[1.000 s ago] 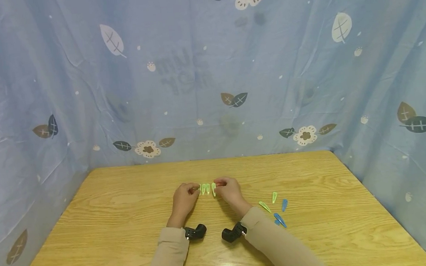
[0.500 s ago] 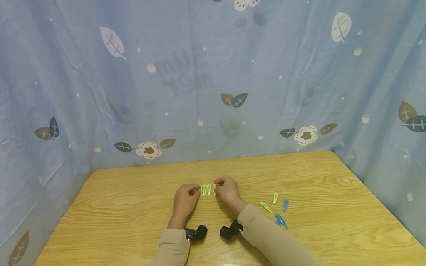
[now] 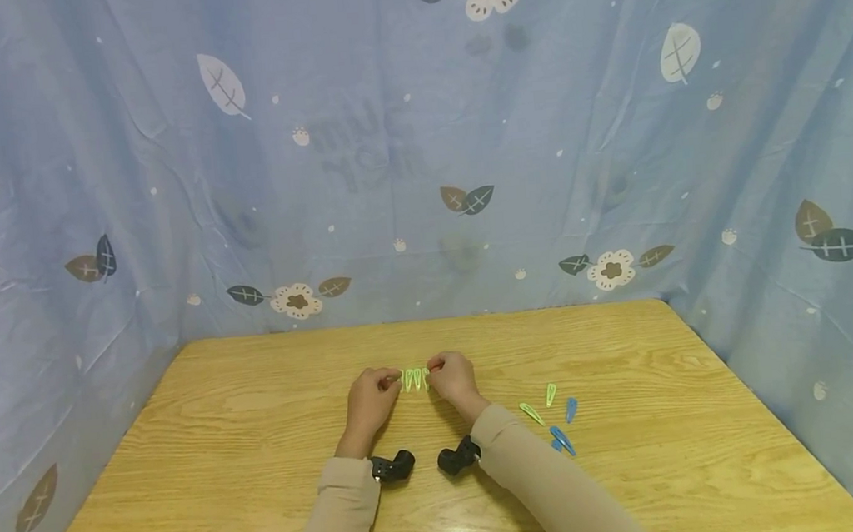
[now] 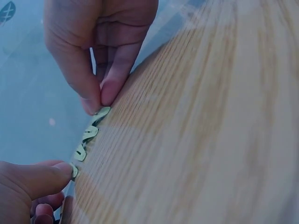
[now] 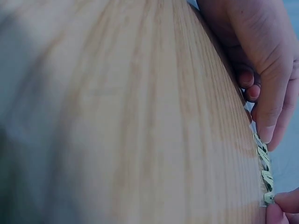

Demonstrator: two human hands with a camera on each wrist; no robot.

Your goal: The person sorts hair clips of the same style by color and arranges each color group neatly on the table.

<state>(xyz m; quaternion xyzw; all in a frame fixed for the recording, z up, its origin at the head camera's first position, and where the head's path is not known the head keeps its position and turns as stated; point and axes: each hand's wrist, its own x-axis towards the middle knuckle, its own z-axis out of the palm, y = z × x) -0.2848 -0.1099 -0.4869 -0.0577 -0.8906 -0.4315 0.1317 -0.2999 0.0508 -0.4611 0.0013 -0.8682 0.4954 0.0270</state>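
Note:
Several light-green snap hair clips (image 3: pixel 417 379) lie side by side in a short row near the table's middle. My left hand (image 3: pixel 369 400) pinches the leftmost clip (image 4: pixel 101 114) between thumb and fingertip. At the row's other end, my right hand (image 3: pixel 454 381) has thumb and fingers on the rightmost clip (image 3: pixel 426 376), partly covering it. Between the hands, two middle clips (image 4: pixel 90 133) lie untouched, narrow ends pointing toward the person. In the right wrist view the row shows edge-on below the right fingertips (image 5: pixel 266 134).
To the right of the right forearm lie two more green clips (image 3: pixel 532 413) and a few blue clips (image 3: pixel 562 440), two of them overlapping. Black wrist cameras (image 3: pixel 393 466) jut inward over the wooden table (image 3: pixel 248 480). A blue patterned curtain (image 3: pixel 389 177) surrounds the back and sides.
My right hand has shifted slightly left with the rightmost green clip, narrowing its gap to the others. My left hand keeps its place at the row's left end.

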